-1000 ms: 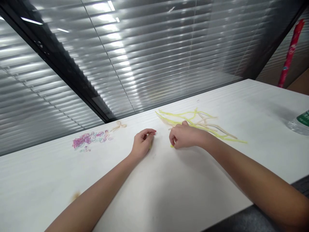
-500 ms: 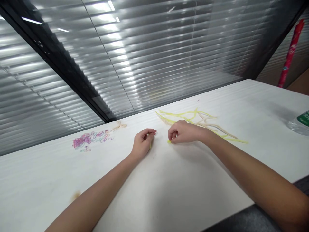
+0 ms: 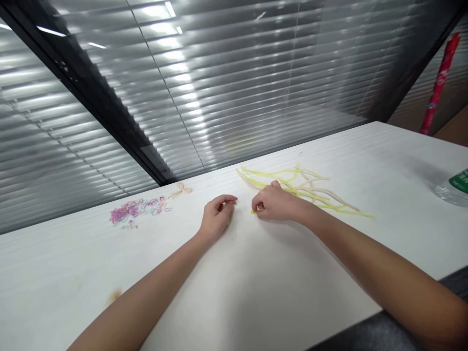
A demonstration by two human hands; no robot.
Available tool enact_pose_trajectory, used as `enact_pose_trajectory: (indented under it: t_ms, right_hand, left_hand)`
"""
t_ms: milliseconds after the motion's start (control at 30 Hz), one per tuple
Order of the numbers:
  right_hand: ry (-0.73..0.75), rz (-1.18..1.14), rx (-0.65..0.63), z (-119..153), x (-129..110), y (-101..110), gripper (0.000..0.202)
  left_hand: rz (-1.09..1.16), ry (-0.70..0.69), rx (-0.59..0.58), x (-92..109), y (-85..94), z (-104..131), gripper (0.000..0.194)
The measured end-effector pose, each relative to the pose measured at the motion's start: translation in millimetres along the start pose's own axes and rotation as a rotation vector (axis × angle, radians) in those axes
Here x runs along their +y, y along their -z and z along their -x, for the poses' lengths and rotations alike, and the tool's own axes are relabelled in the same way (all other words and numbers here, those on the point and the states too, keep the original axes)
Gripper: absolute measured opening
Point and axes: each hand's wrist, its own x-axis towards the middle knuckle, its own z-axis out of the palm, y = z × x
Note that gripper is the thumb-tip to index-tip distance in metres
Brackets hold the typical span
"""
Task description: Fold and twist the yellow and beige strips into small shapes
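Note:
Both of my hands rest low over the white table, a short gap between them. Curled fingers of my left hand (image 3: 218, 215) close on a thin yellow strip, only a sliver of which shows under the palm. My right hand (image 3: 275, 203) pinches another piece of yellow strip (image 3: 253, 212), its end poking out left of the fingertips. Whether the two pieces join is hidden. Behind and beside my right hand lies a loose bunch of long yellow and beige strips (image 3: 345, 210), partly covered by the wrist.
On the left are a pile of small pink, purple and blue loops (image 3: 126, 213) and a beige bow-shaped strip (image 3: 182, 190). A clear bottle with a green label (image 3: 455, 187) is at the right edge. Window blinds (image 3: 237, 87) rise behind the table (image 3: 204, 302); a red tube (image 3: 439, 83) stands beyond.
My right hand has shifted slightly left and turned, its fingers still pinching the yellow piece. The left hand stays where it was.

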Motion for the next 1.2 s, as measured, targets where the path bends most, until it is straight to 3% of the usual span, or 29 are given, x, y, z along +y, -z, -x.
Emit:
enact_pose_trajectory:
  t_ms: [233, 433, 733, 1200]
  right_hand:
    - [0.0, -0.035, -0.074, 3.3, -3.8, 2.2, 0.023]
    - [0.074, -0.214, -0.228, 8.5, -11.1, 7.9, 0.018]
    - [-0.031, -0.09, 0.038, 3.8, -0.8, 7.9, 0.019]
    - [0.031, 0.062, -0.029, 1.5, 2.3, 6.0, 0.024]
  left_hand:
    - [-0.005, -0.01, 0.007, 0.2, 0.2, -0.5, 0.02]
    - [-0.029, -0.023, 0.004, 0.2, 1.7, -1.1, 0.02]
    - [-0.007, 0.014, 0.01, 1.9, 0.0, -0.6, 0.022]
    - [-0.01, -0.004, 0.007, 0.9, 0.6, -0.7, 0.021]
